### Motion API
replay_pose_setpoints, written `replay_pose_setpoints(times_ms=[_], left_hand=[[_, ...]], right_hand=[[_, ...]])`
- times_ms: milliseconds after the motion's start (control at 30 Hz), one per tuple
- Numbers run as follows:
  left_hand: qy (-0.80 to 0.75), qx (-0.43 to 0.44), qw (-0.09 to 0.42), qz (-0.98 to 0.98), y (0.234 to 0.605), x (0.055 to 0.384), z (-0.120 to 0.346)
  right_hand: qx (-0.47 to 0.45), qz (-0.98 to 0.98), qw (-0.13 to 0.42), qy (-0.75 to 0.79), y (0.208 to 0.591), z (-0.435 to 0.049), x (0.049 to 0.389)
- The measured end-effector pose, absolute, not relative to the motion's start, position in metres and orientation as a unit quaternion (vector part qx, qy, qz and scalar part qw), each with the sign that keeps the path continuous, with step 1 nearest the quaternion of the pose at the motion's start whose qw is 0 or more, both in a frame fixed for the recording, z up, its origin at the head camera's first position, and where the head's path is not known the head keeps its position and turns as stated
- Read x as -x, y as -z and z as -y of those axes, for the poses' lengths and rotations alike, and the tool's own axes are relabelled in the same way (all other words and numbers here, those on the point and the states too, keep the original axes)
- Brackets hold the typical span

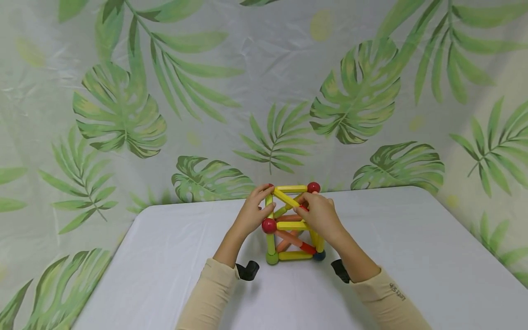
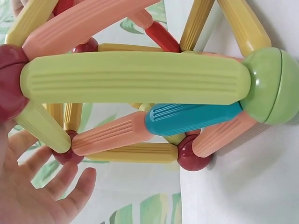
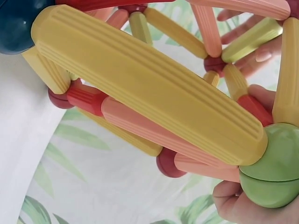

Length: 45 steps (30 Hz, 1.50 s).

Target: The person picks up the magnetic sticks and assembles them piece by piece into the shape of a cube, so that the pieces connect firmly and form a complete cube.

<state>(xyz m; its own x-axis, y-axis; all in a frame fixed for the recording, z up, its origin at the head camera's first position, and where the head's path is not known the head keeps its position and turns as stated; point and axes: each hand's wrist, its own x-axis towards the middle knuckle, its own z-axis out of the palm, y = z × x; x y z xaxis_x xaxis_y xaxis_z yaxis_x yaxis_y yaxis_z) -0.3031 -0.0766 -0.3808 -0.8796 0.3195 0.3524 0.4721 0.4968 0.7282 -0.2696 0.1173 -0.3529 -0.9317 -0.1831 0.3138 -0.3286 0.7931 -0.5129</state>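
Observation:
A frame of toy construction sticks and balls (image 1: 294, 255) stands on the table. Ribbed yellow, green and salmon sticks join its red, green and blue balls. My left hand (image 1: 250, 211) holds its upper left side, index finger at the far red ball and thumb near the light green stick (image 2: 135, 78). In the left wrist view, its other fingers spread beside a red ball (image 2: 70, 156). My right hand (image 1: 323, 217) pinches the red end of a yellow-and-red stick (image 1: 284, 197) slanting across the top. A green ball (image 3: 271, 163) lies close to the right fingers, hidden in the head view.
The frame rests on a white-covered table (image 1: 173, 275). Behind it hangs a leaf-patterned cloth (image 1: 280, 87). Black straps or mounts (image 1: 248, 270) stick out at both wrists beside the frame's base. Diagonal salmon sticks (image 1: 290, 238) cross the frame's inside.

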Motion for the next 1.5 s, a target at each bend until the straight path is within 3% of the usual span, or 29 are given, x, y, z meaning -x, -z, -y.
replay_pose_setpoints(times_ms=[700,867,1067,1200,1333,1500], left_hand=[[0.485,0.204,0.073,0.847,0.388,0.300,0.079],[0.527,0.159,0.045,0.834,0.393,0.286,0.084],[0.589,0.161,-0.006,0.791,0.396,0.263,0.093],[0.580,0.181,-0.029,0.794,0.378,0.239,0.092],[0.548,0.192,-0.013,0.814,0.379,0.233,0.091],[0.494,0.211,0.047,0.842,0.390,0.239,0.101]], right_hand=[[-0.144,0.930,0.129,-0.313,0.353,-0.124,0.270],[-0.165,0.895,0.160,-0.383,0.356,-0.147,0.265],[-0.165,0.895,0.136,-0.392,0.366,-0.172,0.253],[-0.171,0.887,0.137,-0.406,0.375,-0.179,0.247],[-0.176,0.883,0.142,-0.412,0.378,-0.180,0.244],[-0.195,0.886,0.180,-0.379,0.375,-0.186,0.240]])
